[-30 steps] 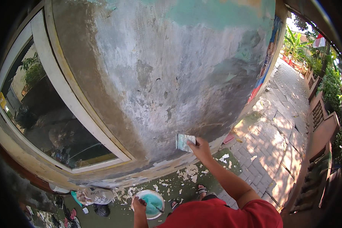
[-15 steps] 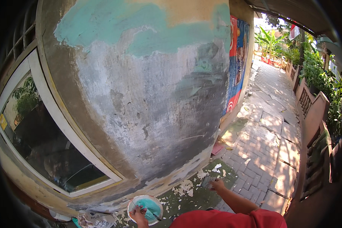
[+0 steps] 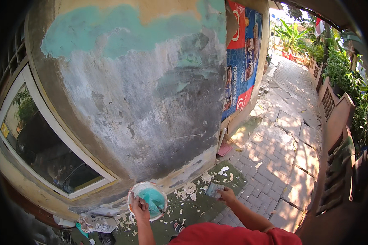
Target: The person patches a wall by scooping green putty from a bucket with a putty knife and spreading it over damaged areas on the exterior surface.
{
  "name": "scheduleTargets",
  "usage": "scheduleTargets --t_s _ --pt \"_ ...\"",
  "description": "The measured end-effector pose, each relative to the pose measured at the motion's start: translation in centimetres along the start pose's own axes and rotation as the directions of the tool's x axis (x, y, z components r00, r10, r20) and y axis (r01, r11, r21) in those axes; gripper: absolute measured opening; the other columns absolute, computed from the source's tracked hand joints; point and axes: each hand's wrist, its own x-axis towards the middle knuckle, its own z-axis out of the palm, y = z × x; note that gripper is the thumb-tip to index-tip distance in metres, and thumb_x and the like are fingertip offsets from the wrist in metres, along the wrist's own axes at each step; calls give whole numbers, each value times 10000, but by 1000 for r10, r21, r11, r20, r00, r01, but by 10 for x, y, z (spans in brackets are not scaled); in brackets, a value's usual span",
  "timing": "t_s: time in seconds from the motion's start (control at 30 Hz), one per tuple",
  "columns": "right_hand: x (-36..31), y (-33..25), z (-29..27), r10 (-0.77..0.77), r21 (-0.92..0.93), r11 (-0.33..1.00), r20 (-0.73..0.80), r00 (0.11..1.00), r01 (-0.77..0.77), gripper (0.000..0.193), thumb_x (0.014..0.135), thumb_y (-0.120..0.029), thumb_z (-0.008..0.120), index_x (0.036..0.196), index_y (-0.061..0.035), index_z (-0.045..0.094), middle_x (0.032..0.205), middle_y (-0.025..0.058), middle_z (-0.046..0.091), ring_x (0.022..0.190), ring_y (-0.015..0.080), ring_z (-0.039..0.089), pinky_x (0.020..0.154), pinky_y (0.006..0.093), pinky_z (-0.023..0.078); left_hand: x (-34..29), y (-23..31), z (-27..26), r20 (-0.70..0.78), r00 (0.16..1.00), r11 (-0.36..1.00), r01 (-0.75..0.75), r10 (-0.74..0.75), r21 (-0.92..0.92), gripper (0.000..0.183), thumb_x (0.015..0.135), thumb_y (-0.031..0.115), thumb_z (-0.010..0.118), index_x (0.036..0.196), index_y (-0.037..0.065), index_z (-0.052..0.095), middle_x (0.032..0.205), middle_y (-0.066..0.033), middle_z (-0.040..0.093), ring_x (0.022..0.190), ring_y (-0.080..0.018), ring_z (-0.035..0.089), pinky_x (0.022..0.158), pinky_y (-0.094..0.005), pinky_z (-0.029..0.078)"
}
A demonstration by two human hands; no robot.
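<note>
My left hand (image 3: 140,209) is at the left edge of a white bucket (image 3: 131,192), its fingers closed over the rim. Thick turquoise paste (image 3: 153,198) lies inside, and a dark tool handle (image 3: 162,210) leans at the bucket's right side. My right hand (image 3: 226,194) grips a flat grey scraper (image 3: 214,190), held out to the right of the bucket above the ground. In front rises a wall (image 3: 143,102) with bare, scraped grey plaster below and a coat of turquoise (image 3: 131,32) across its upper part.
A white-framed window (image 3: 75,163) is at the left. Flakes of old paint (image 3: 188,191) litter the dark ground by the wall. A pink dustpan (image 3: 224,150) leans at the corner, below a blue and red banner (image 3: 241,61). Paving (image 3: 265,175) runs along a low fence (image 3: 335,122).
My view has swung right and down, so the wall sits further left. The bucket and both hands show higher in the picture. The scraper now shows more of its flat face.
</note>
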Motion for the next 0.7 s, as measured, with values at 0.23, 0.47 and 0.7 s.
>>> scheduleTargets --t_s 0.23,0.47,0.7 --pt "-28 -16 -33 -142 -38 989 -19 990 141 210 908 -141 647 1086 -28 645 951 59 684 724 156 658 599 333 579 -18 -26 49 17 995 960 90 -98 266 452 915 129 575 1347 30 489 585 62 297 478 -48 255 439 -238 214" --pt "-53 -57 -38 -512 -505 719 79 855 477 182 882 -141 680 890 25 607 719 90 622 623 110 543 574 284 470 -34 -45 93 122 962 923 192 -244 332 407 948 233 539 1279 -2 547 560 67 275 456 -55 229 436 -243 191" --pt "-120 -131 3 -648 -641 353 357 672 682 178 852 -135 684 854 14 587 726 133 608 624 249 603 602 352 477 -50 -53 134 193 884 834 300 -425 462 416 978 323 479 1220 -4 567 541 66 254 446 -58 211 430 -256 157"
